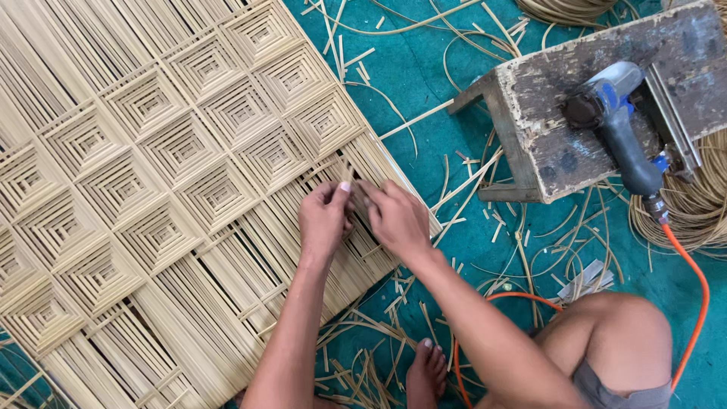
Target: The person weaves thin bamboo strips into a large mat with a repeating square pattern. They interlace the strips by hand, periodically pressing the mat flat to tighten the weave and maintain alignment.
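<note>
A large woven rattan panel (151, 174) with a pattern of nested diamonds lies flat on the teal floor and fills the left of the head view. My left hand (324, 220) and my right hand (397, 218) meet at its right edge. Both pinch thin rattan strips (356, 198) of the weave between fingers and thumbs. What lies under the fingers is hidden.
A worn wooden stool (541, 144) stands at the upper right, with a grey and blue air stapler (617, 121) on it and an orange hose (693, 273) trailing down. Coils of rattan (693, 204) lie at the right. Cut strip scraps (379, 333) litter the teal floor (424, 76). My foot (428, 371) and knee (621, 326) are at the bottom.
</note>
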